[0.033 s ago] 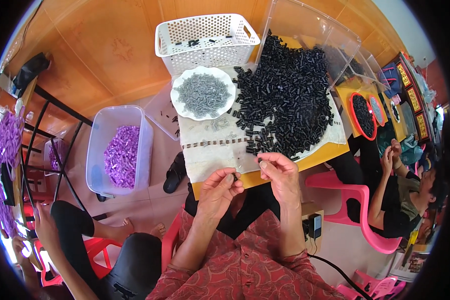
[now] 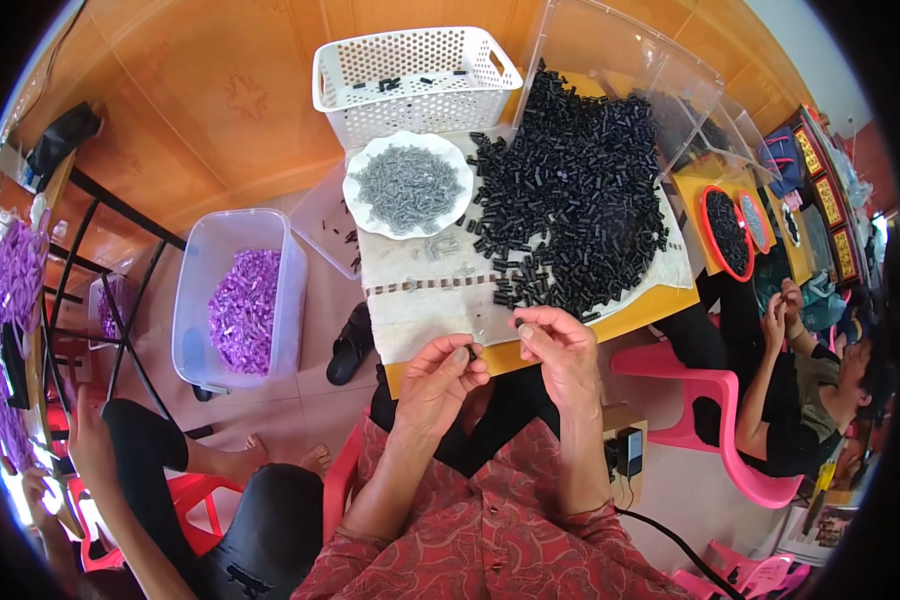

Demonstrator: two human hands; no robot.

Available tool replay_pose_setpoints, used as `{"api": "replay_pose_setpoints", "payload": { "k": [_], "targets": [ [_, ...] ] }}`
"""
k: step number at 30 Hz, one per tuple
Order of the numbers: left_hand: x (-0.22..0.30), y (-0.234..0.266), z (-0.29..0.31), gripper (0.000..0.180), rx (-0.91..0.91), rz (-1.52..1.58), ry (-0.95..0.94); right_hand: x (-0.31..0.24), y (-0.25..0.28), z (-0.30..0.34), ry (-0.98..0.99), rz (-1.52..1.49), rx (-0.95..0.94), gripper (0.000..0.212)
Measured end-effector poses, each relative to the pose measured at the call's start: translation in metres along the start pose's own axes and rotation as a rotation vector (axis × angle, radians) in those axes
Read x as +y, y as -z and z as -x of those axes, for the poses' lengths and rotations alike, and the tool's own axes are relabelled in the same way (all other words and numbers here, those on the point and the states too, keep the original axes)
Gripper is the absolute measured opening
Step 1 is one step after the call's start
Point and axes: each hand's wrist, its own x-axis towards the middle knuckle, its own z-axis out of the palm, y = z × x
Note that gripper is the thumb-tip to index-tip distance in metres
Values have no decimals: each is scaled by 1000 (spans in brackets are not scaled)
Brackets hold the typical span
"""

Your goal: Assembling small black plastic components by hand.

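Above the near edge of the table, my left hand (image 2: pixel 433 385) pinches a small black piece (image 2: pixel 472 353) between thumb and fingertips. My right hand (image 2: pixel 565 360), a little farther right and apart from it, is closed in a pinch on another small dark piece (image 2: pixel 519 322), mostly covered by the fingertips. Beyond my hands lies a large heap of short black tube-like pieces (image 2: pixel 580 190) on a pale cloth (image 2: pixel 400 325). Left of the heap stands a white scalloped plate (image 2: pixel 353 190) full of small clear grey pieces (image 2: pixel 410 188).
A white perforated basket (image 2: pixel 410 122) stands behind the plate. A clear plastic bin (image 2: pixel 192 310) with purple pieces (image 2: pixel 245 315) is on the floor at left. One person (image 2: pixel 260 530) sits at left, another (image 2: pixel 800 400) at right on a pink chair (image 2: pixel 710 390), near a red tray (image 2: pixel 708 235) of black pieces.
My hands stay in place. The hand of the person at left has shifted slightly.
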Motion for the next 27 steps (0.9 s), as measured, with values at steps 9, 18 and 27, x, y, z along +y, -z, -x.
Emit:
{"api": "replay_pose_setpoints", "payload": {
  "k": [9, 18, 27],
  "targets": [
    [5, -2, 4, 24, -4, 51, -32, -4, -26, 23, 42, 53, -28, 24],
    [6, -3, 7, 24, -42, 126, -42, -2, -37, 35, 53, 116, -49, 22],
    [2, -2, 8, 25, -38, 181, -45, 2, -40, 39, 165, 181, -66, 16]
  ]
}}
